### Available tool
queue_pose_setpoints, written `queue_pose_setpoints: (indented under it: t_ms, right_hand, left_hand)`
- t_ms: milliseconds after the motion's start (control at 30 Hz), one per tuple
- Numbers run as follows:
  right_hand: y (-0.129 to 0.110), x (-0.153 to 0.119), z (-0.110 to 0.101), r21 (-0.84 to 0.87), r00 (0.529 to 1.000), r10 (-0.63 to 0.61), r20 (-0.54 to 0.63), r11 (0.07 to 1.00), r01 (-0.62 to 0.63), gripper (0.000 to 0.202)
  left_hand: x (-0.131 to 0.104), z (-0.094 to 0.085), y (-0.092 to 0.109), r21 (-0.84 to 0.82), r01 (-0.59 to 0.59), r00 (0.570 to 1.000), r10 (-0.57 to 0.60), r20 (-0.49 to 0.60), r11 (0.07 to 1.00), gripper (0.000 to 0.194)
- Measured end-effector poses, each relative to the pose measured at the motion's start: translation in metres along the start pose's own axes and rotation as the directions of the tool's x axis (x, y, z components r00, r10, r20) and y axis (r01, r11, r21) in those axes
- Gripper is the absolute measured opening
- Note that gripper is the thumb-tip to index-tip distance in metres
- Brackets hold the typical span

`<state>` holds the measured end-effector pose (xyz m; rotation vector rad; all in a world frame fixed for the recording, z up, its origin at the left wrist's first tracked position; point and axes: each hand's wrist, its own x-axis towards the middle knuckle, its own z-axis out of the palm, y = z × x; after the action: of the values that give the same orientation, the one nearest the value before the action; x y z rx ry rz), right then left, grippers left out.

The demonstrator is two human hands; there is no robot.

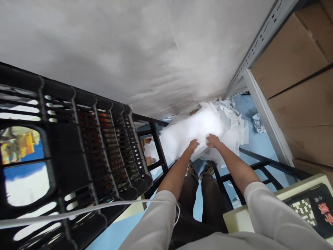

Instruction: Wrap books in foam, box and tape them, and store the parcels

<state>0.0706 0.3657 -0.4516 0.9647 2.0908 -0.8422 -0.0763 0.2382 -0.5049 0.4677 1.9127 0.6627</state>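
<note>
Lying between the left black metal frame [157, 146] and the right black metal frame [273, 164], the white sheeting [192, 128] was item one, loose and layered. Left hand [193, 144]: near edge of sheeting; grip hidden, so pinch or mere contact could not be told. Right hand [213, 141]: beside the left, fingers slightly parted; grip likewise unclear. Hazard: a sideways pull could have snagged or torn thin layers on the frames. Shoes [207, 169]: your feet, close to the sheeting; a trailing fold underfoot could have caused a slip. White cable [78, 211]: across your left sleeve; reaching farther could have caught it. Cardboard boxes [288, 62]: stacked, far right.
</note>
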Motion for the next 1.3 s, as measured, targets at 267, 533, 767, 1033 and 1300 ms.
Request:
queue_pose_setpoints:
  t_ms: [267,533,767,1033,1300]
  right_hand:
    - [-0.010,-0.019,-0.011,0.069,0.998,0.011,-0.061,0.998,-0.007,0.074]
    - [-0.035,-0.077,-0.066,0.287,0.903,0.164,-0.398,0.957,-0.048,0.056]
    - [-0.047,-0.146,-0.122,0.734,0.743,0.410,-0.530,0.660,0.160,0.021]
    - [-0.075,-0.276,-0.177,0.804,0.628,0.579,-0.520,0.081,0.590,0.029]
    - [-0.082,-0.437,-0.178,0.534,0.402,0.807,-0.434,-0.129,0.835,0.045]
  left_hand:
    - [-0.020,-0.001,0.031,-0.098,0.100,0.993,-0.105,-0.045,0.990,0.059]
    - [-0.088,-0.008,0.131,-0.105,-0.323,0.944,0.313,-0.104,0.941,0.046]
    - [-0.171,-0.018,0.208,-0.006,-0.430,0.884,0.419,-0.208,0.903,0.050]
    - [-0.245,-0.036,0.258,0.100,-0.575,0.813,0.581,-0.045,0.812,0.065]
    - [-0.345,-0.043,0.327,0.274,-0.735,0.664,0.740,0.105,0.620,0.083]
